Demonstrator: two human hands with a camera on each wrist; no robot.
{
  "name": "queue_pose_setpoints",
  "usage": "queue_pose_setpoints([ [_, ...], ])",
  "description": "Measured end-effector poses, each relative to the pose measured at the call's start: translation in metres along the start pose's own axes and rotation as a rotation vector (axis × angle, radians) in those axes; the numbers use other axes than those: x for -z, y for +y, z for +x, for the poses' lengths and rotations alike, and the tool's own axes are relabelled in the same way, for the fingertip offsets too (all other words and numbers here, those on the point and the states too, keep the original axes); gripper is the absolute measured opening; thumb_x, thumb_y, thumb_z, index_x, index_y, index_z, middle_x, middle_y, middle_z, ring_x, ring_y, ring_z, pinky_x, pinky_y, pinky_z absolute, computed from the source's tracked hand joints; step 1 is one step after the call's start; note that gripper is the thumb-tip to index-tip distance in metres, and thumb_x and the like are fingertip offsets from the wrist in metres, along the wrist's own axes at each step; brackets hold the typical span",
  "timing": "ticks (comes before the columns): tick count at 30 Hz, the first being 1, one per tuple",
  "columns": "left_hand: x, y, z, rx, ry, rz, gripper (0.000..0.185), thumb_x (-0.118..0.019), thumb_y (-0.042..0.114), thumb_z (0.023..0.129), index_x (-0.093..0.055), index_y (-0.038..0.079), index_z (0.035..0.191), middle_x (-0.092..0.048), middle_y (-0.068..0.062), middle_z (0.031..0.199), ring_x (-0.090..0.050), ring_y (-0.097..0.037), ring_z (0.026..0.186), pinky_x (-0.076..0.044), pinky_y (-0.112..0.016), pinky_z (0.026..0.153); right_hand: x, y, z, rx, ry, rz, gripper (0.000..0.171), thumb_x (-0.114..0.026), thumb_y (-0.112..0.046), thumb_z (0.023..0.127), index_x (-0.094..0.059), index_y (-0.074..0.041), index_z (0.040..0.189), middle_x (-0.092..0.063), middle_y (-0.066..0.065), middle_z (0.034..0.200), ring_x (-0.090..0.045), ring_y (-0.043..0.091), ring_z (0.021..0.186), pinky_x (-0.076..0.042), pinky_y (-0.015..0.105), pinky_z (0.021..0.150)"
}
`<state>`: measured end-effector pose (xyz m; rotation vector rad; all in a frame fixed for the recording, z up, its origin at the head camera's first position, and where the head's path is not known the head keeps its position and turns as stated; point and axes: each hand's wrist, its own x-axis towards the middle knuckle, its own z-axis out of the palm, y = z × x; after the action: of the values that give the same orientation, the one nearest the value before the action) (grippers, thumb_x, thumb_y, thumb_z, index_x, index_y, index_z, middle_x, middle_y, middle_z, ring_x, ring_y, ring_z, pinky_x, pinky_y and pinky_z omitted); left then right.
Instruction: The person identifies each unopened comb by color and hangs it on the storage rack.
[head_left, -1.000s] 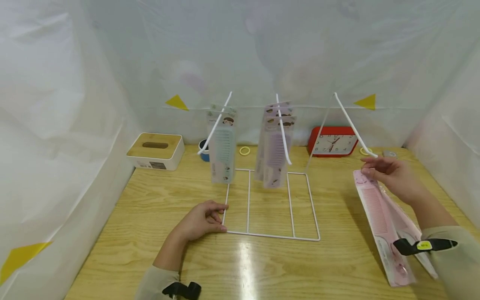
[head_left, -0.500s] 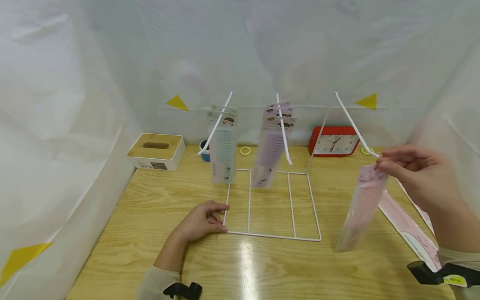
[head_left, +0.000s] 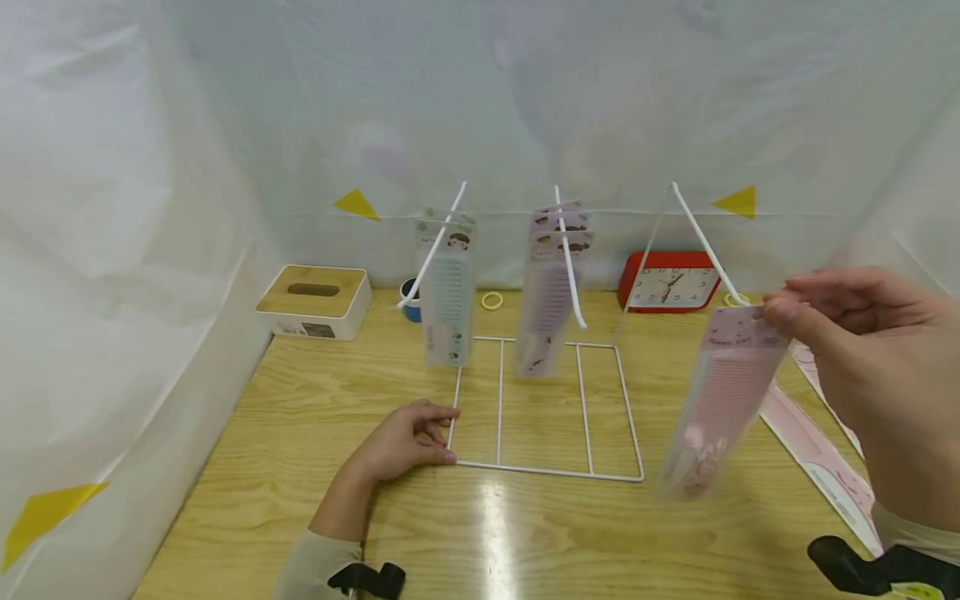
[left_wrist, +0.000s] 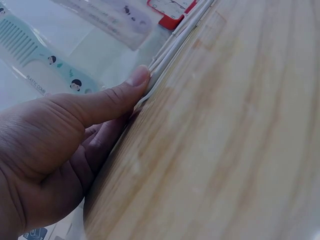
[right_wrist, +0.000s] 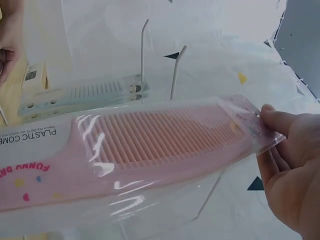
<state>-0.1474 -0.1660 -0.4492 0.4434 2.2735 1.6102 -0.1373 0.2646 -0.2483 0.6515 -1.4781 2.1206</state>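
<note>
My left hand [head_left: 401, 437] pinches the front-left corner of a white wire display rack [head_left: 499, 400], its thumb lying on the wire. At the right, my right hand [head_left: 881, 358] pinches the top of a pink plastic comb in a clear packet [head_left: 727, 400], which hangs tilted. The packet's top edge is at the tip of the rack's right hook [head_left: 705, 242]; whether the hook passes through its hole I cannot tell. Green packaged combs [head_left: 447, 292] hang on the left hook and purple packaged combs [head_left: 551, 292] on the middle one.
More pink packaged combs [head_left: 817, 458] lie on the table under my right forearm. Along the back stand a tissue box [head_left: 315, 292], a blue roll [head_left: 411, 310], a yellow ring [head_left: 492, 301] and a red clock [head_left: 667, 283].
My right hand has lifted one pink comb off the others and brought its top to the right hook's tip, turning the packet frontward. The left hand stays on the rack.
</note>
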Motion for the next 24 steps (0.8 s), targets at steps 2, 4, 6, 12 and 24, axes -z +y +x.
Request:
queue_pose_setpoints([
  [2, 0.000, 0.000, 0.000, 0.000, -0.001, 0.001, 0.062, -0.085, 0.004, 0.078, -0.059, -0.004, 0.134, -0.056, -0.021, 0.117, -0.062, -0.017, 0.091, -0.060, -0.021, 0.080, -0.004, -0.002, 0.000, -0.020, 0.030, -0.001, 0.024, -0.059, 0.035, 0.076, -0.062, 0.027, 0.099, -0.075, 0.019, 0.084, -0.073, 0.024, 0.071, -0.062, 0.023, 0.069],
  [4, 0.000, 0.001, 0.000, 0.000, -0.002, 0.007, 0.062, -0.085, 0.005, 0.078, -0.060, -0.004, 0.134, -0.057, -0.020, 0.117, -0.062, -0.017, 0.091, -0.060, -0.021, 0.081, -0.006, -0.003, 0.000, -0.026, 0.043, -0.003, 0.024, -0.059, 0.035, 0.076, -0.062, 0.027, 0.099, -0.075, 0.019, 0.083, -0.073, 0.023, 0.070, -0.062, 0.023, 0.070],
  [6, 0.000, 0.001, 0.000, 0.001, -0.002, 0.010, 0.062, -0.085, 0.006, 0.078, -0.060, -0.004, 0.134, -0.057, -0.020, 0.116, -0.062, -0.017, 0.091, -0.060, -0.021, 0.081, -0.009, -0.004, -0.001, -0.037, 0.058, -0.032, 0.025, -0.060, 0.035, 0.075, -0.063, 0.026, 0.099, -0.076, 0.018, 0.083, -0.073, 0.022, 0.069, -0.062, 0.022, 0.069],
  [12, 0.001, 0.000, -0.001, 0.005, 0.001, 0.017, 0.063, -0.085, 0.006, 0.078, -0.060, -0.003, 0.134, -0.057, -0.020, 0.117, -0.062, -0.018, 0.091, -0.060, -0.021, 0.080, -0.014, -0.007, -0.003, -0.075, 0.082, -0.072, 0.027, -0.062, 0.035, 0.074, -0.064, 0.024, 0.099, -0.076, 0.018, 0.084, -0.074, 0.022, 0.071, -0.062, 0.022, 0.070],
  [24, 0.001, -0.001, -0.001, 0.014, 0.002, 0.016, 0.062, -0.085, 0.007, 0.078, -0.060, -0.001, 0.134, -0.056, -0.019, 0.117, -0.062, -0.018, 0.092, -0.060, -0.021, 0.080, -0.014, -0.005, 0.002, -0.022, 0.053, 0.031, 0.024, -0.059, 0.035, 0.076, -0.062, 0.027, 0.098, -0.075, 0.021, 0.084, -0.074, 0.025, 0.072, -0.062, 0.025, 0.071],
])
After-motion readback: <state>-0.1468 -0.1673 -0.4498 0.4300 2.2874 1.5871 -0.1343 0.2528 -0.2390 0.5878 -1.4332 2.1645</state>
